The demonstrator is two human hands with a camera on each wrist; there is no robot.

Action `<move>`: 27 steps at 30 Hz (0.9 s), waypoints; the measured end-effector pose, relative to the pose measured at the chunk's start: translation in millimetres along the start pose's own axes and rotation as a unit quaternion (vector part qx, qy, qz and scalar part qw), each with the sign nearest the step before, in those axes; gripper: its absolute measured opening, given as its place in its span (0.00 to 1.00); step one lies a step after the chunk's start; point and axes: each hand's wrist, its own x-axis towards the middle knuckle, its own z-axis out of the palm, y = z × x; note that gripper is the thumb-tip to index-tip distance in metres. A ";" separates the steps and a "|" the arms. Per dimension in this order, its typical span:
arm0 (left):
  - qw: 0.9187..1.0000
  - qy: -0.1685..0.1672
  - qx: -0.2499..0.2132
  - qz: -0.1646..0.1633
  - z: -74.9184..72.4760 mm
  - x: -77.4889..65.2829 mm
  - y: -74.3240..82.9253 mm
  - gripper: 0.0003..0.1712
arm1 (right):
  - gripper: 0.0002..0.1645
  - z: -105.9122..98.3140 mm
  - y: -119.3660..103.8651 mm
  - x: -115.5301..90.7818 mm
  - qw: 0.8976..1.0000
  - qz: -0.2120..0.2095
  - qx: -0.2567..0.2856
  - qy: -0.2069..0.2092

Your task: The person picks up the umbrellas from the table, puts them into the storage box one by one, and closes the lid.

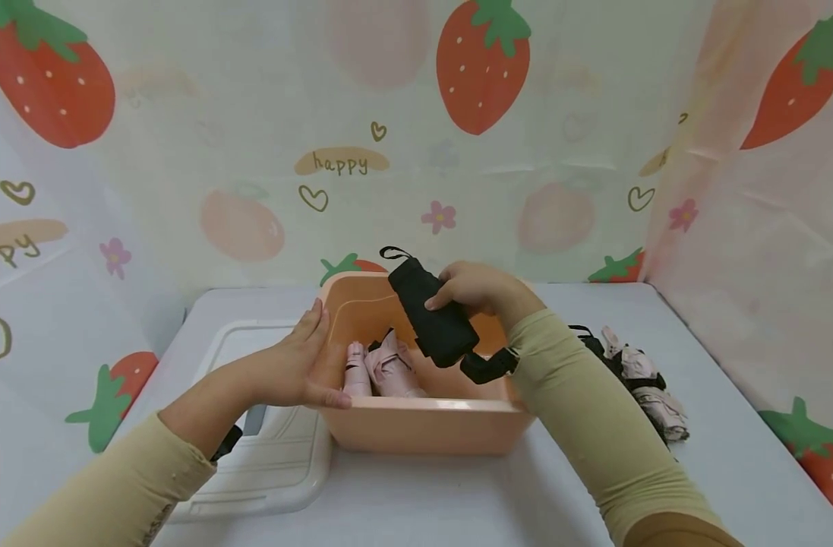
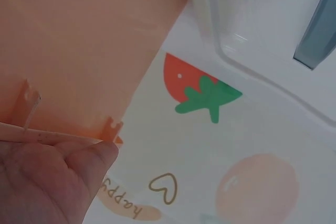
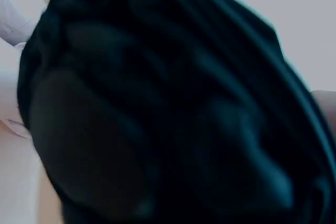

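Note:
My right hand (image 1: 481,289) grips a black folded umbrella (image 1: 433,319) above the peach plastic bin (image 1: 430,425). The umbrella is tilted, its loop strap at the upper end; it fills most of the right wrist view, dark and blurred. With fingers straight, my left hand (image 1: 293,365) rests against the bin's left side, thumb on the front rim. The left wrist view has that palm (image 2: 42,182) at the bin's rim. Inside the bin, at the left, a slim pale pink folded umbrella (image 1: 357,372) lies beside a wider pink one (image 1: 393,368).
On the table's right side lies a group of pink and black folded umbrellas (image 1: 651,387), partly hidden by my right sleeve. A white lid (image 1: 272,471) with a grey-blue clip (image 2: 317,35) lies left of the bin. Strawberry-print sheeting (image 1: 402,91) surrounds the table.

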 end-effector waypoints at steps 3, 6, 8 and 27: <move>1.000 0.000 0.001 -0.001 0.9 1.0 0.1 0.78 | 0.31 3.0 4.6 4.8 0.999 0.019 0.017 -0.020; 1.000 -0.004 -0.001 -0.003 1.0 1.1 1.3 0.79 | 0.33 3.0 9.4 9.3 0.998 0.047 0.007 -0.038; 1.000 -0.007 -0.002 -0.004 0.7 0.7 2.2 0.79 | 0.32 2.2 11.8 13.0 0.996 0.067 -0.014 -0.048; 1.000 0.000 0.003 0.013 0.1 1.3 0.5 0.79 | 0.32 3.3 36.8 47.1 0.979 0.097 -0.074 -0.163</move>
